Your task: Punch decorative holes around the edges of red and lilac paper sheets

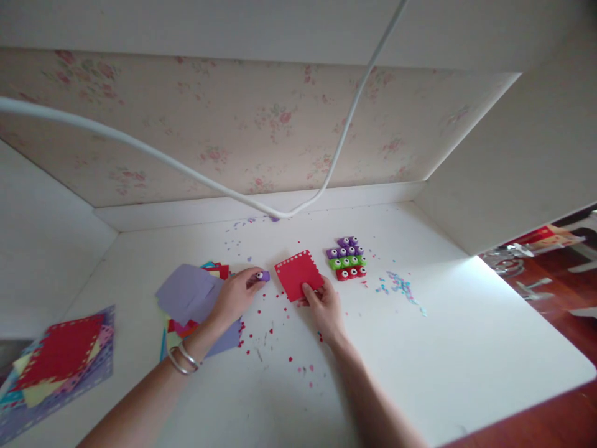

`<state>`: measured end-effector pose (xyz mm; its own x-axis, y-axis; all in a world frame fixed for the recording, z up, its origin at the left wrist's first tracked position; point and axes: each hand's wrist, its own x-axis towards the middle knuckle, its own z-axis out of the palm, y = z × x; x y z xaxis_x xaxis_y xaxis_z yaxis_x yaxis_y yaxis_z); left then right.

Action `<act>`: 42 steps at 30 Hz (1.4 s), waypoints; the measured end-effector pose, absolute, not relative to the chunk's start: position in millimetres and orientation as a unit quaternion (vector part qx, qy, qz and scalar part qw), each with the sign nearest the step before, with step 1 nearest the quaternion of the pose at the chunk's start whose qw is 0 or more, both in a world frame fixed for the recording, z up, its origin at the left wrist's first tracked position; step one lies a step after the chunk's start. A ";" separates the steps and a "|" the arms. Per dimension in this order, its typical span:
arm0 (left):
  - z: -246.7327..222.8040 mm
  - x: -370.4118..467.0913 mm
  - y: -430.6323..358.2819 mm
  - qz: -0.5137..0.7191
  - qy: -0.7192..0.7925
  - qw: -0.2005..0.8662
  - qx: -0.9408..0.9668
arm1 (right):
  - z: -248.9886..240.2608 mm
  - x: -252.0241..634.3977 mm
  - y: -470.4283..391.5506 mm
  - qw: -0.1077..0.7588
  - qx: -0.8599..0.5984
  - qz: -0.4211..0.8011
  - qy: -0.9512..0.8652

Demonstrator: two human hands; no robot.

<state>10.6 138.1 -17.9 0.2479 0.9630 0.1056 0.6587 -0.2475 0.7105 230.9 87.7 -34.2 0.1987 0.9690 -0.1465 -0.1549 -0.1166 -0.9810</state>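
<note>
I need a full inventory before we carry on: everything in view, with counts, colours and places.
Square sheet: one, red, in right hand
Small craft punch: one, purple, in left hand
Punch group: about thirteen, purple, green and red, right of the sheet
Nearer paper pile: uncountable, mostly purple, under left forearm
Far-left paper pile: uncountable, mixed, red on top
Paper bits: many, red, pink, purple, blue, scattered
Desk: one, white
Cable: one, white, across the view
Wallpaper: pink floral, behind desk
Floor: reddish-brown, right
Clear items: unclear, right
Bangles: two, silver, left wrist
Hands: two, left and right, over desk
</note>
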 end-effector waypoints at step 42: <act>-27.5 30.8 118.5 0.339 0.526 0.267 0.733 | -26.5 218.4 78.0 0.434 -0.648 0.389 -0.490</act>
